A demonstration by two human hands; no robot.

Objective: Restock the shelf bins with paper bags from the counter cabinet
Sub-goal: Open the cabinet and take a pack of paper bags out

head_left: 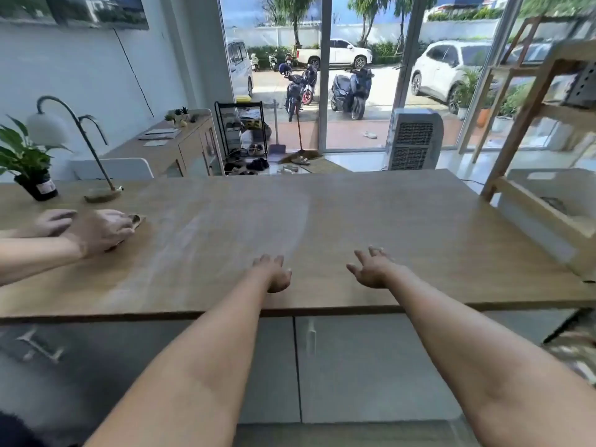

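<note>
My left hand (pixel 274 274) and my right hand (pixel 374 267) reach forward over the wooden counter (pixel 322 214), fingers spread and relaxed, holding nothing. Below the counter's front edge are grey cabinet doors (pixel 371 366) with a small handle (pixel 310 335), and they are closed. At the right stands a wooden shelf unit (pixel 529 117) with a pale bin (pixel 554 201) on its lowest level. No paper bags are visible.
Another person's hands (pixel 93 229) rest on a brown flat thing at the counter's left. A potted plant (pixel 29 162) and a curved lamp (pixel 80 140) stand at the far left. Beyond the counter are a sideboard, a shoe rack and an air cooler (pixel 414 138).
</note>
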